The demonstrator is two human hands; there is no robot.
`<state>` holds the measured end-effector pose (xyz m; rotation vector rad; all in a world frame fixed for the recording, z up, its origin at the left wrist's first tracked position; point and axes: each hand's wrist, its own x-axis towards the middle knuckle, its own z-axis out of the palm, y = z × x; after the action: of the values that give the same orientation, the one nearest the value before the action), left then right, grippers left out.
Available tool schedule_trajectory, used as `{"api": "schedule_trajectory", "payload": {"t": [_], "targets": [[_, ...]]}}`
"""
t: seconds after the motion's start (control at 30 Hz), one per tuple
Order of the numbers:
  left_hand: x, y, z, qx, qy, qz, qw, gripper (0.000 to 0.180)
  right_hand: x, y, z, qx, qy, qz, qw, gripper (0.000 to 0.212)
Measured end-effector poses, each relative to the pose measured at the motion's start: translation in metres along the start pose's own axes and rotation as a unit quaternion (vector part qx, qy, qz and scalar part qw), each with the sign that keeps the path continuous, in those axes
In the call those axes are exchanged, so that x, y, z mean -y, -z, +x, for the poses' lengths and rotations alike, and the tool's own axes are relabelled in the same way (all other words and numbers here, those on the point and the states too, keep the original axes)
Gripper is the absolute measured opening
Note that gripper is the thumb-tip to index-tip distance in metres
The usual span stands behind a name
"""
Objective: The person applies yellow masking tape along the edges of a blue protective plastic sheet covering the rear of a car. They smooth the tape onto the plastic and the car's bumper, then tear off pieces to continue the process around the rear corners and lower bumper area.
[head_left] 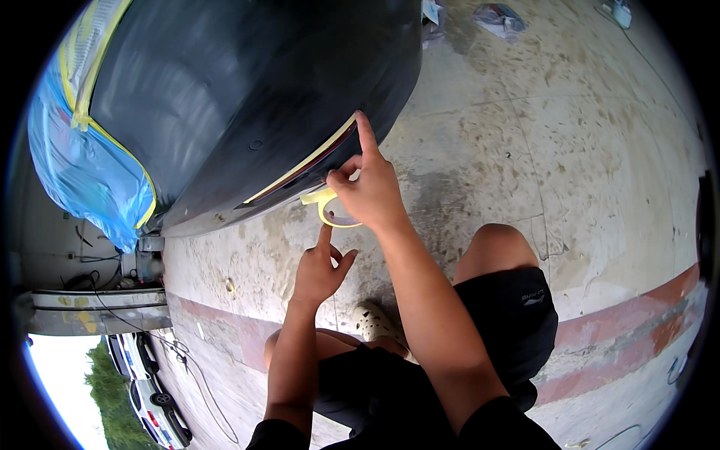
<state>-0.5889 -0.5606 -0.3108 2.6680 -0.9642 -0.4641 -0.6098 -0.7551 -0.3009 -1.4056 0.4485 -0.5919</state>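
Note:
A dark bumper [247, 142] curves across the upper left. Set into its lower edge is a narrow dark red reflector strip [307, 171], with yellow masking tape [300, 166] along its upper border. My right hand [373, 191] reaches to this strip, its index fingertip on the tape's far end. Its thumb is bent, and the other fingers curl at a roll of yellow masking tape [327, 213] that hangs just below the bumper, partly hidden by the hand. My left hand [321, 274] is under the roll, index finger stretched up to its lower rim, thumb apart.
Blue plastic sheeting [86, 161] edged with yellow tape covers the bodywork at left. Crumpled plastic [499, 21] lies on the stained concrete floor [480, 150] at the far side. A cable [199, 382] runs across the lower left, near parked cars [154, 405].

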Motion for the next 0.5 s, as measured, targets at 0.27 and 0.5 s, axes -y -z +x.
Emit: {"api": "schedule_trajectory", "payload": {"t": [0.27,0.5], "targets": [[-0.001,0.012,-0.009,-0.007,0.0,-0.011,1.0,0.085,-0.008,0.002,0.006,-0.012,-0.006,0.129,0.992,0.086],[0.007,0.012,-0.01,-0.004,-0.004,-0.002,1.0,0.084,-0.005,0.005,0.007,0.036,-0.06,0.262,0.963,0.086]]}}
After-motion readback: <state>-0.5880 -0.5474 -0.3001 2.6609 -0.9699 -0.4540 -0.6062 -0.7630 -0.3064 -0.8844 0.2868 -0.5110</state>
